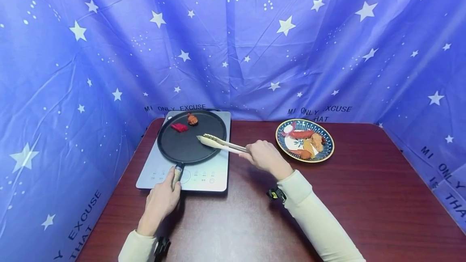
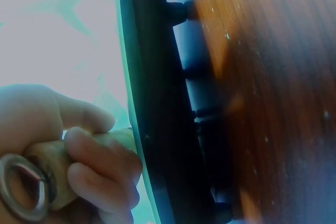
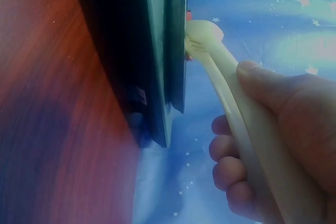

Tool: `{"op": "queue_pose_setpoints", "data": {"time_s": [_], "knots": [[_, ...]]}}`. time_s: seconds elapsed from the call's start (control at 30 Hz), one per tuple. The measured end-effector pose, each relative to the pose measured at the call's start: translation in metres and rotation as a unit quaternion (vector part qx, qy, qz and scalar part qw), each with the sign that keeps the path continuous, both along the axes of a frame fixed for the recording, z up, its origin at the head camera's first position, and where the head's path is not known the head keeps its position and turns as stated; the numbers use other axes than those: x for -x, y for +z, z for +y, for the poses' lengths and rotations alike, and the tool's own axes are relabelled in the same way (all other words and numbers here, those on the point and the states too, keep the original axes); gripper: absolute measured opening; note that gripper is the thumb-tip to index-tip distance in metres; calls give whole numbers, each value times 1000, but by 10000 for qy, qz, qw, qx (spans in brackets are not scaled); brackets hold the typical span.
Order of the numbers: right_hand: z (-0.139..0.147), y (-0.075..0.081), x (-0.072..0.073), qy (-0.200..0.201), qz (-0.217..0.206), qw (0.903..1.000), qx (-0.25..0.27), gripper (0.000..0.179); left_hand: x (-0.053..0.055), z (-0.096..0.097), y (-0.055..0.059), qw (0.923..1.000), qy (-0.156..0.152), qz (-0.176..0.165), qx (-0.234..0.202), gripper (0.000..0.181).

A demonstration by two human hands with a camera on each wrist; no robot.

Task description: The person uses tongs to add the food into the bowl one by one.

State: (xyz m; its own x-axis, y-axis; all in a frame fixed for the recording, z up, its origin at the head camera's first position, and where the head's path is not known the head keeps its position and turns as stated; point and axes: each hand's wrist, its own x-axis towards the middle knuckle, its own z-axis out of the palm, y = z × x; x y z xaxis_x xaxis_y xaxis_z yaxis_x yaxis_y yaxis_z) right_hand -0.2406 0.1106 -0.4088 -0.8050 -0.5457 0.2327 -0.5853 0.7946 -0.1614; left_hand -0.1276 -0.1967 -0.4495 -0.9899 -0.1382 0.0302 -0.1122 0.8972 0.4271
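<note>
Head view | left hand (image 1: 162, 197) is gripping tan rod-shaped handle (image 1: 176, 176) at 7 o'clock on round black pan (image 1: 182, 146) | right hand (image 1: 267, 157) is holding cream-and-steel tongs (image 1: 214, 143) over its 4 o'clock side | glossy red piece (image 1: 179, 127) is lying toward 10, browned lump (image 1: 192, 120) toward 12

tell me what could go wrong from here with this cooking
The brown food piece near the far edge of the pan could slip off if the tongs nudge it outward. The left hand holds the handle just beside the controls, so it might brush them. The right hand is close to the plate and may bump it.
</note>
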Motion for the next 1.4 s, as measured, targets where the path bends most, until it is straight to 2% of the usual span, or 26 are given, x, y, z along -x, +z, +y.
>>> {"op": "queue_pose_setpoints", "data": {"time_s": [0.6,1.03,1.4], "knots": [[-32,-7,5,50,291,9995,-62,36,2,-2,-2,10000,-7,28,2,56],[-47,-6,7,69,484,9984,-299,38,1,-1,-3,10000,-17,35,-20,56],[-61,0,7,-16,472,9977,-490,41,1,-1,-2,10000,-21,-30,-36,56]]}}
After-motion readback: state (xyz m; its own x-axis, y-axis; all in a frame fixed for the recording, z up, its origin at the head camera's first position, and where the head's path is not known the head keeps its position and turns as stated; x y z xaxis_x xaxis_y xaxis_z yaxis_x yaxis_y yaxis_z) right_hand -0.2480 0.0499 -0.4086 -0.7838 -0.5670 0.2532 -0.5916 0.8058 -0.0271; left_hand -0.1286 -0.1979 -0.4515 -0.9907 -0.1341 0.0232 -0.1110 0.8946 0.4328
